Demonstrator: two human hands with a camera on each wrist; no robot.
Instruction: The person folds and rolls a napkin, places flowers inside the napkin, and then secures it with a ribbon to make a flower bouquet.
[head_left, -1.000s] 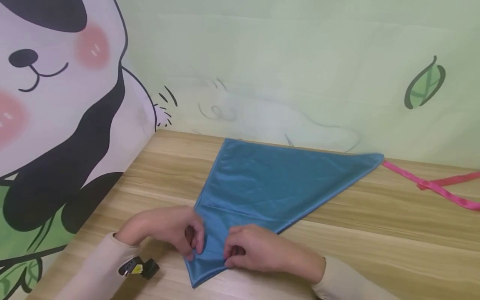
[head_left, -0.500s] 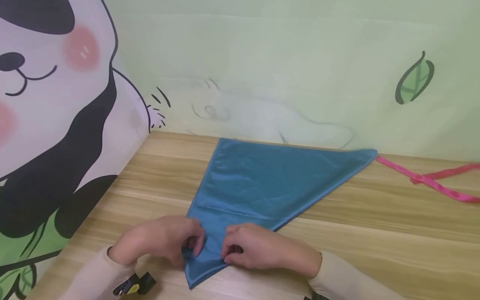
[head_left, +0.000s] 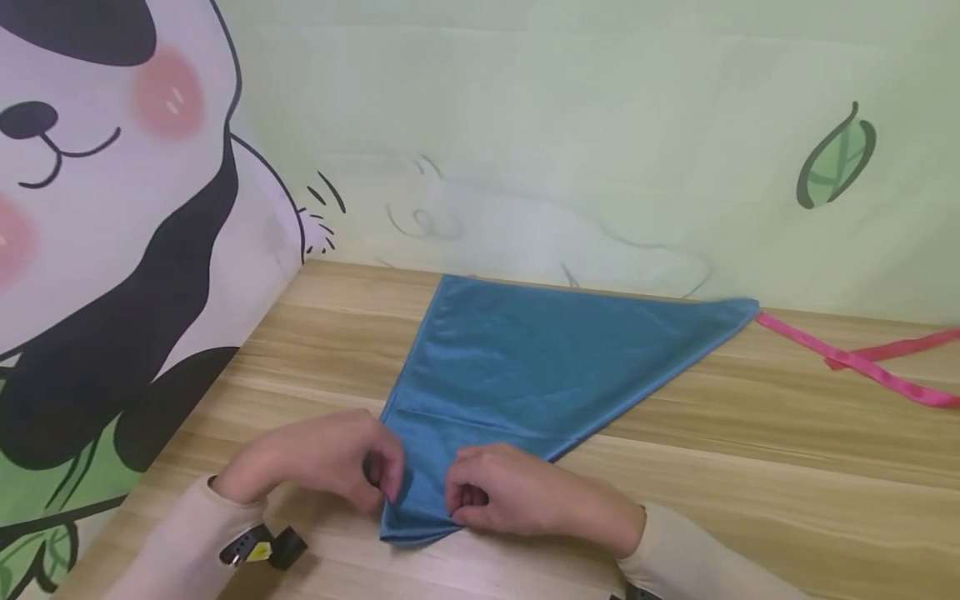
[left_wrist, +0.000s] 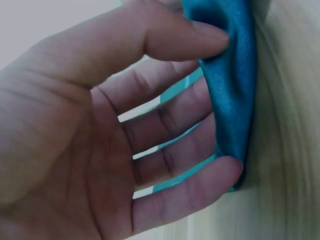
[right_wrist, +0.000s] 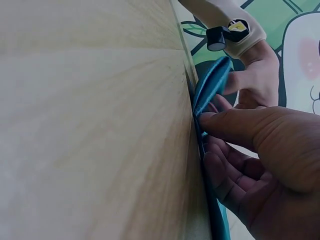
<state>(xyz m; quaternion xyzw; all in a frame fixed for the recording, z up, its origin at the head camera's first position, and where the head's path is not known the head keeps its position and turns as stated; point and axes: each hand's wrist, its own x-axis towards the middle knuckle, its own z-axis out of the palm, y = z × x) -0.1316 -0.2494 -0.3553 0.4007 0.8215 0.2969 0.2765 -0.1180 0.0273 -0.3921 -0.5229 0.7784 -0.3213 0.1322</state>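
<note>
A blue satin cloth (head_left: 540, 358) lies folded on the table, narrowing toward its near end and its far right corner. My left hand (head_left: 337, 458) pinches the near left corner, which is turned up and back over the cloth. In the left wrist view, the thumb (left_wrist: 210, 40) presses on the raised fold (left_wrist: 232, 90) while the fingers lie behind it. My right hand (head_left: 517, 492) holds the cloth's near right edge with curled fingers. In the right wrist view its thumb (right_wrist: 225, 122) touches the cloth edge beside the lifted corner (right_wrist: 212, 82).
Pink ribbons (head_left: 862, 362) trail from the cloth's right corner across the wood-grain table (head_left: 712, 500). Behind stands a pale green wall (head_left: 562, 100) with a panda picture (head_left: 180, 250) on the left. A small black camera (head_left: 285, 547) is strapped to the left wrist.
The cloth's near corner pointed toward me and lay flat; now my left hand has lifted and folded it back. The right hand stays about where it was. The head view has shifted slightly.
</note>
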